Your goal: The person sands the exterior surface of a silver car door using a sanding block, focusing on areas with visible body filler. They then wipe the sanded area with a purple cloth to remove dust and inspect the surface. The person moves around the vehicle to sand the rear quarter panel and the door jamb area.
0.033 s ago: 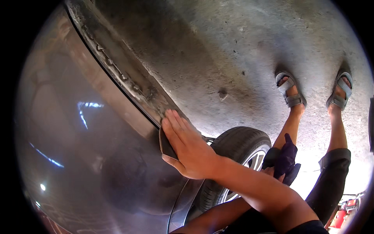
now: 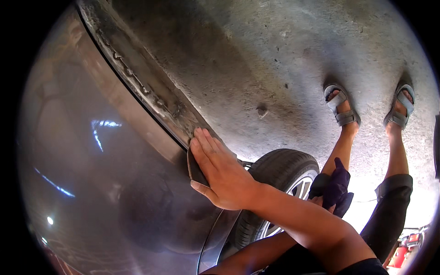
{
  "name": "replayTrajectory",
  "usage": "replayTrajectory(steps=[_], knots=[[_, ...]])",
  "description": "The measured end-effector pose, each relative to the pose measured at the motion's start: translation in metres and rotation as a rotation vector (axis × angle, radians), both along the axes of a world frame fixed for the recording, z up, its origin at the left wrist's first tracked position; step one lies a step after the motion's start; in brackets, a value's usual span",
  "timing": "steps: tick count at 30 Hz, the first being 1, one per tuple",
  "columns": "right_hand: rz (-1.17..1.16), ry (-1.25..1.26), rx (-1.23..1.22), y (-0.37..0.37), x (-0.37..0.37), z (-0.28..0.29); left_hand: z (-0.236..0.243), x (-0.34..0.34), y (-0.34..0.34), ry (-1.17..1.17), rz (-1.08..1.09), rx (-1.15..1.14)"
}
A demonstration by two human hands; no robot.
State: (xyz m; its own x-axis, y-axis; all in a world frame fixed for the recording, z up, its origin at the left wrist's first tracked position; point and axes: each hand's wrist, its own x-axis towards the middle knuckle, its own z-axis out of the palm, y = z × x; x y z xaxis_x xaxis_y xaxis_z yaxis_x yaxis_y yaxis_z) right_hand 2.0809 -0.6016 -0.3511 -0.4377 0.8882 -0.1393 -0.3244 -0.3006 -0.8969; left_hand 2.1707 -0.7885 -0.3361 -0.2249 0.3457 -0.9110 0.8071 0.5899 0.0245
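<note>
My right hand (image 2: 222,172) reaches across to the left and lies along the lower edge of a dark grey car panel (image 2: 151,206). Beneath its fingers is a thin brown sheet, apparently folded sandpaper (image 2: 196,170), pinned against the panel with the thumb along its near side. My left arm passes below the right one. Only bits of the fingers of my left hand (image 2: 316,200) show, closed around a dark purple glove (image 2: 338,185) beside my knee; the right forearm hides part of that hand.
A car wheel (image 2: 284,169) stands just right of my right hand. Along the panel's edge runs a worn sill strip (image 2: 133,75) with rough, flaking patches. My sandalled feet are on the concrete floor (image 2: 256,59), where a small lump (image 2: 262,111) lies. Red items (image 2: 398,256) are at lower right.
</note>
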Motion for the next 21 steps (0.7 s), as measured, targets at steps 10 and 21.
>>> replayTrajectory(steps=[10, 21], knots=[[-0.012, -0.058, 0.032, 0.008, -0.005, 0.005, -0.004, -0.003, -0.007, -0.018, 0.008, -0.049], [0.043, -0.002, 0.000, 0.000, -0.002, 0.002, 0.000, 0.003, -0.022, 0.004, -0.060, 0.126]])
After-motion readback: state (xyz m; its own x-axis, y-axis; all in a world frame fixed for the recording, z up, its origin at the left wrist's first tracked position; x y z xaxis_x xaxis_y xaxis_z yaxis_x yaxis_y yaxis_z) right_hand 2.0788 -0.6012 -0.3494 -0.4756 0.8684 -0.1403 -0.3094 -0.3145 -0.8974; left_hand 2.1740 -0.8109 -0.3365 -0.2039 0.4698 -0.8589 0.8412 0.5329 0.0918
